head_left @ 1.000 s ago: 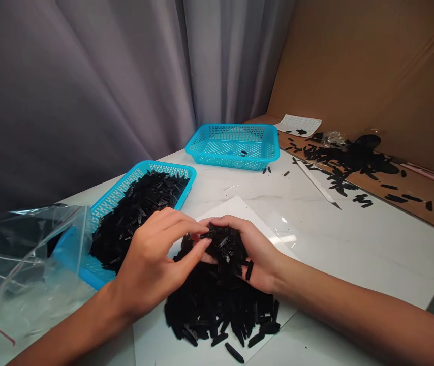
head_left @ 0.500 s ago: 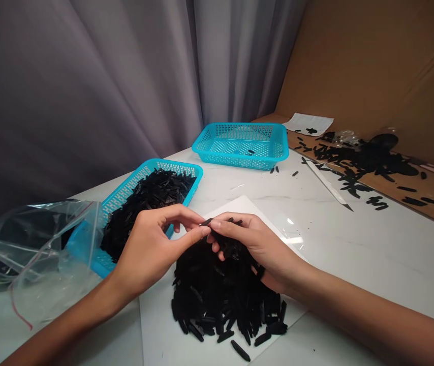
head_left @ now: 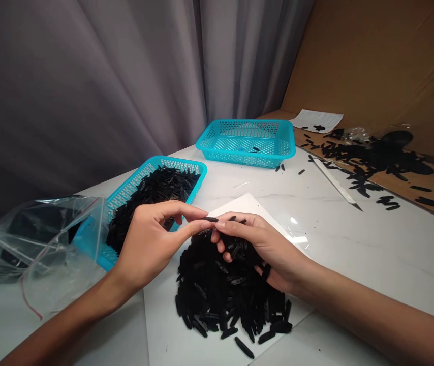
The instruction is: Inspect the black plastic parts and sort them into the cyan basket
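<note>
two bare hands: one left hand (head_left: 152,244), one right hand (head_left: 262,249). one black piece (head_left: 211,219) at the fingertips of the two. one heap of black pieces (head_left: 228,300), too many to count, on one white sheet (head_left: 247,203). two turquoise perforated plastic baskets: one heaped basket (head_left: 179,162), one nearly bare basket (head_left: 247,122) with one dark piece (head_left: 255,149) inside. three loose pieces (head_left: 281,167) on the table just beside it. one clear zip bag (head_left: 26,254). one white-handled craft knife (head_left: 335,185). one paper slip (head_left: 327,118).
</note>
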A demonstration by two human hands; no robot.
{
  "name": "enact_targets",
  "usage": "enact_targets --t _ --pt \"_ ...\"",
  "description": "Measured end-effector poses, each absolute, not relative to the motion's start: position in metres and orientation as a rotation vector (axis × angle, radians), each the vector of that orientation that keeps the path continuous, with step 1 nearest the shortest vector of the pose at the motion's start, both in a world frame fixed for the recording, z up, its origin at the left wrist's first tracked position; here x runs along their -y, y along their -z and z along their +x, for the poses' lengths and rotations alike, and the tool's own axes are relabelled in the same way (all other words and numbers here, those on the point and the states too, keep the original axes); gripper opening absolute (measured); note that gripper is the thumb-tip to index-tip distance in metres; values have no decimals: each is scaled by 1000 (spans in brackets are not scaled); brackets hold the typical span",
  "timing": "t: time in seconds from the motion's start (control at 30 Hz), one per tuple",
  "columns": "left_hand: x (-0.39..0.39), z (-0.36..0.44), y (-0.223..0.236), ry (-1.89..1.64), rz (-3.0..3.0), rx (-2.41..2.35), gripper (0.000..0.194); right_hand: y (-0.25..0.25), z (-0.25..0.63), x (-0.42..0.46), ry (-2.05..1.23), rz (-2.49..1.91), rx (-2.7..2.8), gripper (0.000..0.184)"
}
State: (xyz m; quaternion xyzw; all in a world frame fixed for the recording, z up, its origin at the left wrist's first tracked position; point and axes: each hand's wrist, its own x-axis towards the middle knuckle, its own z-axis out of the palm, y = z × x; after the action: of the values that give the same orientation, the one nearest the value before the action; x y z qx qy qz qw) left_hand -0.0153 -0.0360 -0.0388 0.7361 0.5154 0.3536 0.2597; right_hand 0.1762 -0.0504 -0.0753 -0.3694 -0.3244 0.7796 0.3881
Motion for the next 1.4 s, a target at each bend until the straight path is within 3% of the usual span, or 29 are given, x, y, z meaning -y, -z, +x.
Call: enact_targets --t 0.6,1.0,1.4 --pt "40 -15 38 -938 2146 -1296 7 77 179 49 -2037 -805 732 18" --pt "38 -15 39 -794 1803 -1161 28 80 177 50 -2116 -794 808 26" --pt "38 -18 36 -778 1741 -1102 22 81 179 50 -2059 -695 844 24"
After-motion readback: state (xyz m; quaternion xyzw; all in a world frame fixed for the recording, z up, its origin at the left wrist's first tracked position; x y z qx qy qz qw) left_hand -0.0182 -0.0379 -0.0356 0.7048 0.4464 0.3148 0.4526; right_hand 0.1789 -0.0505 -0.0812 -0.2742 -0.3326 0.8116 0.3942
